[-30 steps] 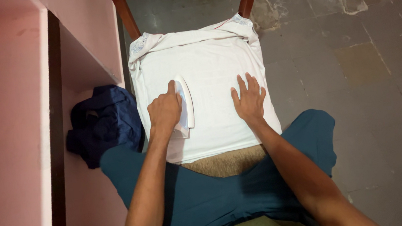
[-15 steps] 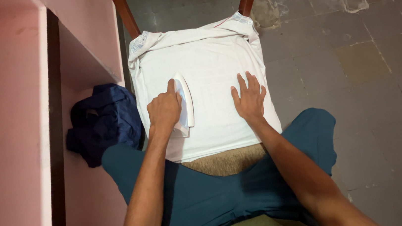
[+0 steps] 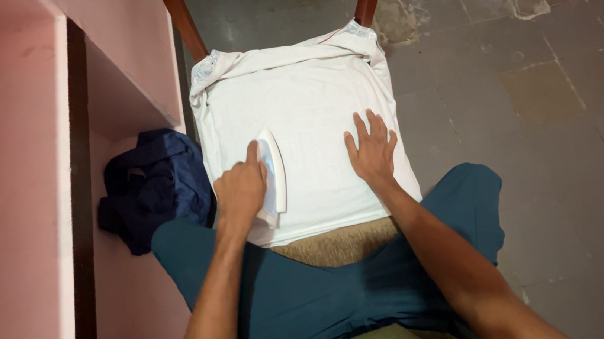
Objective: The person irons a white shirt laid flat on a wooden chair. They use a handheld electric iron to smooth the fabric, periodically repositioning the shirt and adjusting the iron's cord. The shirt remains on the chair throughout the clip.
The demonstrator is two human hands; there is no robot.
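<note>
A white iron [image 3: 273,172] is gripped by the left hand [image 3: 241,191], fingers curled round its handle, index finger laid along the top toward the tip. The iron is set flat on the white cloth [image 3: 310,109], at the cloth's near-left part, tip aimed away from the person. The right hand [image 3: 371,151] is pressed flat on the cloth with fingers spread, placed right of the iron and apart from it, close to the cloth's right edge; nothing is held by it.

The cloth is spread over the seat of a wooden chair [image 3: 186,25]; its far edge is bunched and rolled against the two reddish-brown back posts, and the cloth's sides are draped over the seat edges. A brownish pad [image 3: 339,242] is seen just under the cloth's near edge. The person's legs in teal trousers [image 3: 315,295] are placed nearer than the cloth, knees spread to either side.

A crumpled dark blue garment [image 3: 154,185] is seen left of the cloth, on a pink ledge [image 3: 132,299], near the chair but not touching the cloth. A pink wall [image 3: 4,186] is found further left. Grey stone floor [image 3: 533,93] is seen right of the cloth.
</note>
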